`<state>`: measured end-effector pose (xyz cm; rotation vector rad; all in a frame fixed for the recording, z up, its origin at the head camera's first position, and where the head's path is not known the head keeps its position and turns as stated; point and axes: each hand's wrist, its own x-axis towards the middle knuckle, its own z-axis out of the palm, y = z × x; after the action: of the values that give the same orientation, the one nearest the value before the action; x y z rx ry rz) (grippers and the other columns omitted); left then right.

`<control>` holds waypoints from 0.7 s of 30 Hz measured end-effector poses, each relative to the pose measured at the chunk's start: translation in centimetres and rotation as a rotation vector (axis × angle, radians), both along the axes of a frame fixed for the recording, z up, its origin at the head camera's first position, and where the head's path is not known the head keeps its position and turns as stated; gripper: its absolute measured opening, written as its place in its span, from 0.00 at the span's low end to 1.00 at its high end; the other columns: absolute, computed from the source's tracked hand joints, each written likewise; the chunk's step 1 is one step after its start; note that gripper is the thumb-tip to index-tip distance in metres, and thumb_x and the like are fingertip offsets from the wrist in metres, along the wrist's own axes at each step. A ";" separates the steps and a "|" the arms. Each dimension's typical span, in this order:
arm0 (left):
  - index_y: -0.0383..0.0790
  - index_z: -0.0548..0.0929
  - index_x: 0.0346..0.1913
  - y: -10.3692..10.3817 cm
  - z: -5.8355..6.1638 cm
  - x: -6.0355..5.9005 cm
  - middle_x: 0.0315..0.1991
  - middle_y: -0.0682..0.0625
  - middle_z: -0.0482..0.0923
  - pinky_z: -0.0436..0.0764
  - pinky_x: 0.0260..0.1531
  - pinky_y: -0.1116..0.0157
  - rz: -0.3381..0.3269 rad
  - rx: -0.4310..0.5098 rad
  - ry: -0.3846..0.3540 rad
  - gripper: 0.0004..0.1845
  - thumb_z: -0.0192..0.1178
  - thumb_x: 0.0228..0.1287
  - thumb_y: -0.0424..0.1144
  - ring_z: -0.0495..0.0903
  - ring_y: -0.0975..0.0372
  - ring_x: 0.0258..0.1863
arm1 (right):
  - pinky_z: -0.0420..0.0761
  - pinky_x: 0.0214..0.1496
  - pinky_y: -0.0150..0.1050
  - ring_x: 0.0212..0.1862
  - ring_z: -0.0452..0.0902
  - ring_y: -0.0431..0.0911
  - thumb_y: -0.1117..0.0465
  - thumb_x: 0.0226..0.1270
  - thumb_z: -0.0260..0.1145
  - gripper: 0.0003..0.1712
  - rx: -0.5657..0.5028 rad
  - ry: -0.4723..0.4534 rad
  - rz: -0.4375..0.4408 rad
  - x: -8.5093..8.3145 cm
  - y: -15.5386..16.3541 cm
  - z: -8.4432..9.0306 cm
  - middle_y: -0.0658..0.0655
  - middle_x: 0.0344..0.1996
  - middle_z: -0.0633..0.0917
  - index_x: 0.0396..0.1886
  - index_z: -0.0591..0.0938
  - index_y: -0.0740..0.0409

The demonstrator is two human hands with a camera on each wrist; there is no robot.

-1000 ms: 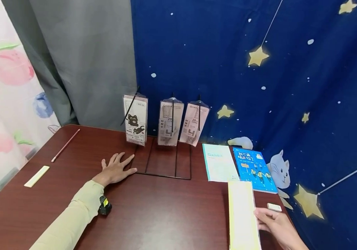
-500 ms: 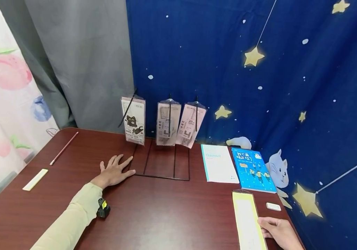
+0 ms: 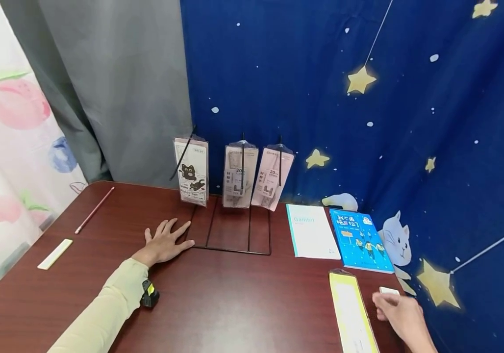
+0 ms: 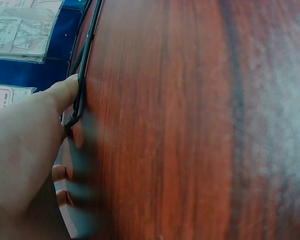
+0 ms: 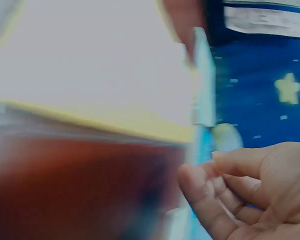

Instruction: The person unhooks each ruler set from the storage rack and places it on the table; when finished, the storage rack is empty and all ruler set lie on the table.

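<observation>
Two hands are in view, and only one has changed since the earlier frames. The right hand (image 3: 399, 314), at the lower right of the head view, has let go of the yellow-edged packet (image 3: 351, 311) it was lifting a second ago; that packet now lies flat on the table (image 3: 243, 299), running from the lower right edge up toward the blue book (image 3: 360, 240). The hand has slid off to the packet's right and sits just beside the small white eraser (image 3: 389, 290), fingertips at or almost on it; whether they touch I cannot tell. In the right wrist view the fingers (image 5: 225, 185) are loosely curled with nothing between them, so the hand is released.

The left hand (image 3: 165, 241) has stayed where it was, left of centre, palm down and fingers spread flat on the wood. In the left wrist view its thumb (image 4: 65, 92) presses against the corner of the black wire rack (image 3: 234, 235). It grasps nothing.

The rack stands at the centre of the frame, and three clear packets of rulers hang on its upright prongs: a cat-printed one (image 3: 191, 171) on the left and two pink ones (image 3: 256, 179) beside it. A white notebook (image 3: 311, 230) lies between the rack and the blue book. At the far left lie a pink pencil (image 3: 94, 210) and a pale ruler (image 3: 55, 254), well apart from both hands.
</observation>
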<state>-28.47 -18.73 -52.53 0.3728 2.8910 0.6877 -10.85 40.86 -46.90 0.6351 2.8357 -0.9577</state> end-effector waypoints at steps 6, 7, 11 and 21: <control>0.50 0.60 0.82 0.5 1.2 0.9 0.82 0.31 0.48 0.38 0.67 0.20 0.006 -0.037 0.008 0.41 0.50 0.75 0.67 0.45 0.31 0.80 | 0.85 0.48 0.41 0.38 0.89 0.48 0.51 0.76 0.68 0.20 0.106 0.331 0.162 -4.9 -5.0 3.6 0.58 0.34 0.93 0.56 0.89 0.61; 0.49 0.60 0.83 0.5 1.3 1.0 0.82 0.31 0.48 0.38 0.68 0.20 0.009 -0.042 0.006 0.41 0.50 0.76 0.66 0.45 0.32 0.80 | 0.85 0.45 0.35 0.40 0.89 0.49 0.51 0.75 0.68 0.20 0.087 0.367 0.189 -6.0 -6.2 4.0 0.59 0.37 0.93 0.56 0.89 0.59; 0.48 0.60 0.82 0.3 1.2 1.4 0.82 0.31 0.49 0.40 0.67 0.20 0.011 -0.050 0.005 0.41 0.50 0.76 0.66 0.46 0.32 0.80 | 0.82 0.44 0.24 0.48 0.91 0.53 0.48 0.74 0.68 0.22 -0.073 0.444 0.249 -11.0 -10.4 4.8 0.61 0.50 0.91 0.60 0.87 0.55; 0.50 0.59 0.83 0.4 0.9 1.0 0.82 0.33 0.49 0.40 0.69 0.21 0.010 -0.049 0.014 0.43 0.47 0.75 0.70 0.46 0.35 0.81 | 0.82 0.64 0.40 0.63 0.84 0.48 0.42 0.71 0.69 0.31 -0.390 0.571 0.245 -20.7 -16.0 4.6 0.55 0.61 0.87 0.68 0.82 0.50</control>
<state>-27.44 -18.31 -51.60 0.3586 2.9183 0.6168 -31.57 24.89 -42.30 -0.0426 2.9140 -1.8079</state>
